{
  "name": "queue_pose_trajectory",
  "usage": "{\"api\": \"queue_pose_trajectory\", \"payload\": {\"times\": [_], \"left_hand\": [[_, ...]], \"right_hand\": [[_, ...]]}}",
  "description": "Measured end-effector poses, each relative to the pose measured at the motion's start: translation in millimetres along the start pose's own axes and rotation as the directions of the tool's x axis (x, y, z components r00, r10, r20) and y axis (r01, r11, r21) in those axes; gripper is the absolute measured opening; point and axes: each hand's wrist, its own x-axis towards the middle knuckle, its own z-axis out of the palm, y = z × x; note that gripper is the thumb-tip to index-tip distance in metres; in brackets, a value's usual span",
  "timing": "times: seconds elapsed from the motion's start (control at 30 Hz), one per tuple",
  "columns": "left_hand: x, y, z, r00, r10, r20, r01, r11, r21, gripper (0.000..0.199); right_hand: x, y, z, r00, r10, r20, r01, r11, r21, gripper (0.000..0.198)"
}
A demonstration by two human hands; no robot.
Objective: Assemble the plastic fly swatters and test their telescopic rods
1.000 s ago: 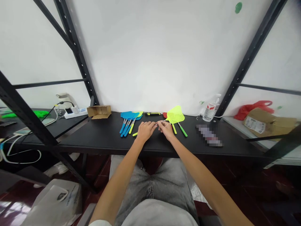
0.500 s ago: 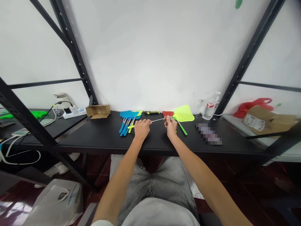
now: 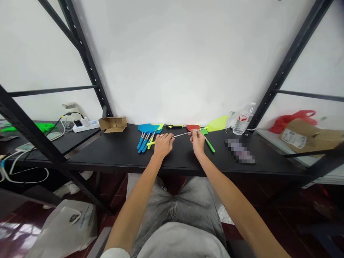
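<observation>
A yellow-green fly swatter with a thin metal shaft is stretched between my hands above the table. My left hand is closed round its handle end, and a yellow tip sticks out to the left. My right hand pinches the shaft near the head, which is tilted and seen partly edge-on. Beside my left hand lies a group of blue fly swatters with a yellow one among them. Behind my right hand are a red fly swatter and a green fly swatter, both partly hidden.
An open cardboard box sits at the back left of the black table. A black and yellow utility knife lies by the wall. To the right stand a water bottle and a blurred-out item. Black shelf posts frame both sides.
The yellow-green head has turned from nearly face-on to a slanted, narrower view and points further right. Both hands keep their hold on the fly swatter. The view has shifted slightly.
</observation>
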Motion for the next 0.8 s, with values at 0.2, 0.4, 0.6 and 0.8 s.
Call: {"api": "queue_pose_trajectory", "payload": {"times": [0.2, 0.4, 0.6, 0.8], "left_hand": [[-1.2, 5.8, 2.8, 0.993, 0.121, 0.016, -0.12, 0.992, -0.037, 0.036], [-0.4, 6.9, 5.4, 0.997, 0.049, 0.063, -0.049, 0.999, -0.005, 0.037], [1.3, 7.5, 4.7, 0.998, -0.003, 0.056, 0.002, 1.0, 0.004, 0.035], [0.3, 1.8, 3.6, 0.999, -0.03, 0.027, 0.03, 1.0, 0.007, 0.036]], "right_hand": [[-13.8, 0.9, 10.0, 0.922, -0.018, 0.386, 0.072, 0.99, -0.125, 0.043], [-9.2, 6.6, 11.9, 0.936, 0.059, 0.347, -0.044, 0.998, -0.05, 0.045], [-6.5, 11.1, 12.9, 0.952, 0.122, 0.28, -0.125, 0.992, -0.009, 0.042], [1.4, 8.9, 9.3, 0.991, 0.118, 0.065, -0.127, 0.981, 0.15, 0.046]]}}
